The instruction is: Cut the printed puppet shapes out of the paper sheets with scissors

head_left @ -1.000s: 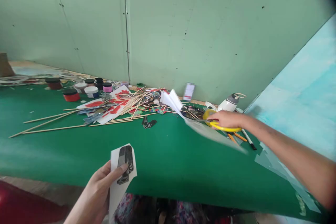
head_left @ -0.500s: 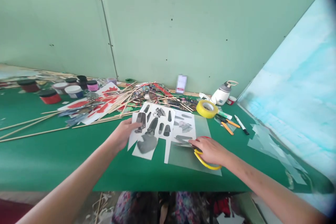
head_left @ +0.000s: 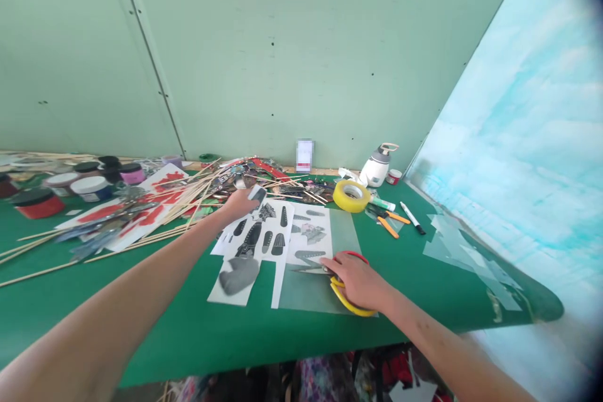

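My right hand (head_left: 357,279) rests closed on yellow-and-red-handled scissors (head_left: 343,286) lying on a clear plastic sheet (head_left: 306,286) on the green table (head_left: 198,326). Their blades point left over a white printed sheet (head_left: 301,235) with grey cut-out shapes. My left hand (head_left: 242,202) reaches far forward, fingers closed on a small printed paper piece (head_left: 257,194) at the top edge of another printed sheet (head_left: 245,251), beside a heap of wooden sticks (head_left: 207,185).
A yellow tape roll (head_left: 351,195), orange pliers (head_left: 389,223), a marker (head_left: 412,218) and a small white bottle (head_left: 377,168) lie at the back right. Paint jars (head_left: 89,183) and red-printed papers (head_left: 141,204) sit at the left. Clear plastic offcuts (head_left: 464,251) lie near the right edge.
My right hand brought the scissors and sheets from the back of the table to the middle. My left hand carried the small paper piece forward from the near edge to the sticks.
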`<state>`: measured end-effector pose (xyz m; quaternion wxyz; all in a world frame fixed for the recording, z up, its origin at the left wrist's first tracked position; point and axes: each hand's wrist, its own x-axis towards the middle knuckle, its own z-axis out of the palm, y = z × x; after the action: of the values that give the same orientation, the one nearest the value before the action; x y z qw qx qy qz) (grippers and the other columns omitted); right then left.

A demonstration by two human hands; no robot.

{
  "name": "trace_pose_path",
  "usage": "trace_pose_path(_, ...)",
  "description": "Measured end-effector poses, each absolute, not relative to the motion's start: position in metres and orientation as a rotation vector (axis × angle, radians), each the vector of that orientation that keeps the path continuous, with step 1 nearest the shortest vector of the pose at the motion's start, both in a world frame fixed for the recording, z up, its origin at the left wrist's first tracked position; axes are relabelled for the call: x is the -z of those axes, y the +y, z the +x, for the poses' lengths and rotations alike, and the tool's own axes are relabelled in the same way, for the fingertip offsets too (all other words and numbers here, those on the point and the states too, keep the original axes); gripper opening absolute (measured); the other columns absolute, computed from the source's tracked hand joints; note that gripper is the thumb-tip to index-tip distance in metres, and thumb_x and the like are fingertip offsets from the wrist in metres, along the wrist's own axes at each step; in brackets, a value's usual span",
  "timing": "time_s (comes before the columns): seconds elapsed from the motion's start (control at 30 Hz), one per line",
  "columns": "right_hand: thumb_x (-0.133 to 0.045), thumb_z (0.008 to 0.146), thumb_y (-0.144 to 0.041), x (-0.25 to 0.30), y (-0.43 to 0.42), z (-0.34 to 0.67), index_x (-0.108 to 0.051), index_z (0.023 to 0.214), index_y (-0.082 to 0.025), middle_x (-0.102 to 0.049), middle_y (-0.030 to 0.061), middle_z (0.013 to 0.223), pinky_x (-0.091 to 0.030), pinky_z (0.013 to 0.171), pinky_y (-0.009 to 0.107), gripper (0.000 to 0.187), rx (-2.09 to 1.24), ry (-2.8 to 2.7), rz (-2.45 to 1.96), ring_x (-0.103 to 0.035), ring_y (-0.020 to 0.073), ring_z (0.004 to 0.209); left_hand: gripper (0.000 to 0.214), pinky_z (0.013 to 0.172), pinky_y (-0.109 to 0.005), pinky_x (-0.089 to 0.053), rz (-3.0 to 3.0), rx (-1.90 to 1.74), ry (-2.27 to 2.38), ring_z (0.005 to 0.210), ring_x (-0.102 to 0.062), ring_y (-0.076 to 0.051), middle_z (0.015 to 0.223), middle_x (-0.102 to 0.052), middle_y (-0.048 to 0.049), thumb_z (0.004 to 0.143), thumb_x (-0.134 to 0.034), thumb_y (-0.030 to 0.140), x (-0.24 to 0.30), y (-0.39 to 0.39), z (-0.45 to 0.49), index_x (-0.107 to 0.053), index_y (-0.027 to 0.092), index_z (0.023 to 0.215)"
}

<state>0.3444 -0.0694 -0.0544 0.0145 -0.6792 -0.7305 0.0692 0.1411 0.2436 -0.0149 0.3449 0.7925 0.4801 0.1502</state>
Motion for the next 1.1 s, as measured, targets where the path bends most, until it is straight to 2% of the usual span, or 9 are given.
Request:
trace_pose_path(0.17, -0.051, 0.088, -0.018, 0.055, -0.07, 0.345, -0.047, 0.143, -0.021, -0.062, 0.0126, 0.106, -0.052, 0.08, 0.039, 0.055, -0.224, -2.254, -2.094, -0.063, 0.0283, 0.095, 0.037, 0.087, -0.046, -0.055, 2.369, -0.072, 1.086, 0.105, -0.063, -0.025, 0.125, -0.061, -0.0104, 0.093, -0.061, 0.034, 0.014, 0.261, 0.21, -0.058, 0.017, 0.125)
trace_pose_path(0.37, -0.055, 0.085, -0.018, 0.055, -0.071, 0.343, -0.048, 0.142, -0.019, -0.06, 0.0147, 0.11, -0.052, 0.085, 0.041, 0.057, -0.253, -2.202, -2.1, -0.061, 0.0299, 0.099, 0.036, 0.087, -0.046, -0.055, 2.534, 0.076, 1.062, 0.105, -0.063, -0.025, 0.125, -0.061, -0.0106, 0.093, -0.061, 0.034, 0.029, 0.271, 0.229, -0.058, 0.017, 0.125)
trace_pose_path(0.67, -0.053, 0.087, -0.015, 0.058, -0.082, 0.344, -0.046, 0.143, -0.018, -0.058, 0.0143, 0.112, -0.051, 0.087, 0.042, 0.057, -0.286, -2.128, -2.103, -0.058, 0.0295, 0.101, 0.036, 0.085, -0.045, -0.056, 2.523, 0.061, 1.053, 0.103, -0.064, -0.025, 0.123, -0.062, -0.0098, 0.092, -0.061, 0.034, 0.025, 0.273, 0.204, -0.059, 0.016, 0.123)
trace_pose_path(0.8, -0.053, 0.085, -0.013, 0.061, -0.09, 0.336, -0.047, 0.143, -0.016, -0.058, 0.0161, 0.113, -0.05, 0.089, 0.044, 0.058, -0.27, -2.085, -2.137, -0.058, 0.0311, 0.103, 0.036, 0.086, -0.045, -0.056, 2.485, -0.029, 1.064, 0.103, -0.064, -0.025, 0.123, -0.062, -0.0096, 0.093, -0.061, 0.035, 0.026, 0.264, 0.189, -0.06, 0.016, 0.123)
trace_pose_path(1.1, -0.056, 0.08, -0.017, 0.061, -0.106, 0.313, -0.05, 0.14, -0.021, -0.06, 0.0139, 0.116, -0.051, 0.088, 0.042, 0.06, -0.273, -2.064, -2.173, -0.06, 0.0307, 0.102, 0.036, 0.087, -0.046, -0.055, 2.339, -0.306, 0.993, 0.105, -0.063, -0.025, 0.125, -0.062, -0.0102, 0.093, -0.061, 0.034, 0.054, 0.238, 0.165, -0.059, 0.016, 0.124)
